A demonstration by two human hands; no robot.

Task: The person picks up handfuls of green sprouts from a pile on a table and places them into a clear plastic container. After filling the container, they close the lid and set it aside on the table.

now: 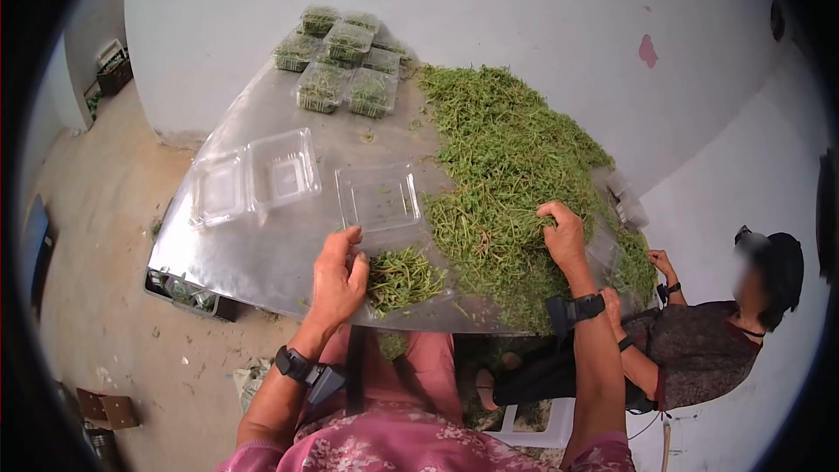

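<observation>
In front of me lies an open clear plastic clamshell box (378,197), its lid folded away from me and its base filled with green stems (405,280). My left hand (339,275) is closed at the left edge of this box, with curled fingers by the hinge side. A large heap of leafy green sprigs (507,157) covers the right part of the metal table (262,253). Over the heap, my right hand (562,232) is closed, its thumb and fingers pinching some sprigs, which are mostly hidden by the fingers.
Another open clamshell (255,177) lies at left. Several filled boxes (335,61) are stacked at the far end. A co-worker (699,341) sits at right, hands by the heap's edge. More clear containers (626,198) stand at the right edge. A crate (188,295) sits below the left edge.
</observation>
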